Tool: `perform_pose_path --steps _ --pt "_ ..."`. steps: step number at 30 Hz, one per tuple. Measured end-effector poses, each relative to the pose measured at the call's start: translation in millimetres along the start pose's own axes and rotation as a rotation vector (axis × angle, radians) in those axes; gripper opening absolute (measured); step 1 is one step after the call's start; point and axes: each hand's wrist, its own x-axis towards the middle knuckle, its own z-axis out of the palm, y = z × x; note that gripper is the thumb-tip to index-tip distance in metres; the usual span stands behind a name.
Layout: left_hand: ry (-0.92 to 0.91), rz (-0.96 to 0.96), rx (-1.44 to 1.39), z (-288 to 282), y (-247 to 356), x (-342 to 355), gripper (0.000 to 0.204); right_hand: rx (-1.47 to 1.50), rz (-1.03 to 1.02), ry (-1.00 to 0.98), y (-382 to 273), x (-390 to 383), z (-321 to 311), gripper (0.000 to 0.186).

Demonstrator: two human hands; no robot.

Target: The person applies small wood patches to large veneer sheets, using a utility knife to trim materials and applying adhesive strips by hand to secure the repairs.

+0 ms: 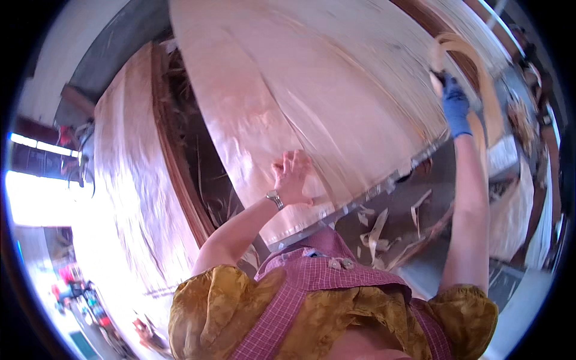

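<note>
A broad, pale sheet of wood veneer (354, 90) lies in front of me, with a long crease or split running down it. My bare left hand (293, 179), a watch (275, 198) at its wrist, rests on the sheet near its close edge, fingers apart and slightly bent. Over at the far right, my right hand (456, 107) wears a blue glove and is closed round a long strip of veneer (493, 102). That strip loops above the glove and hangs down beside my forearm. Something small and dark shows by the gloved fingers; I cannot make out what it is.
Another tall stack of veneer sheets (132, 162) stands to the left, across a dark gap littered with scraps. Torn veneer scraps (377, 235) lie on the floor below the sheet's near edge. More veneer pieces (515, 210) hang or lean at the right.
</note>
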Motion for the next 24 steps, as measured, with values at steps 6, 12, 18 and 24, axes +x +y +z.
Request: perform_pose_path --steps 6,12,18,24 --pt "-0.004 0.011 -0.071 -17 5 -4 0.128 0.517 -0.713 -0.006 -229 -54 75 0.032" --pt "0.064 -0.017 -0.142 -10 4 -3 0.124 0.546 -0.955 -0.114 -324 -123 89 0.058" --pt "0.122 0.003 -0.188 -19 11 -1 0.109 0.708 -0.906 -0.266 -179 -142 72 0.052" --pt "-0.007 -0.232 -0.126 -137 100 121 0.057 0.859 -0.725 -0.366 44 -120 94 0.032"
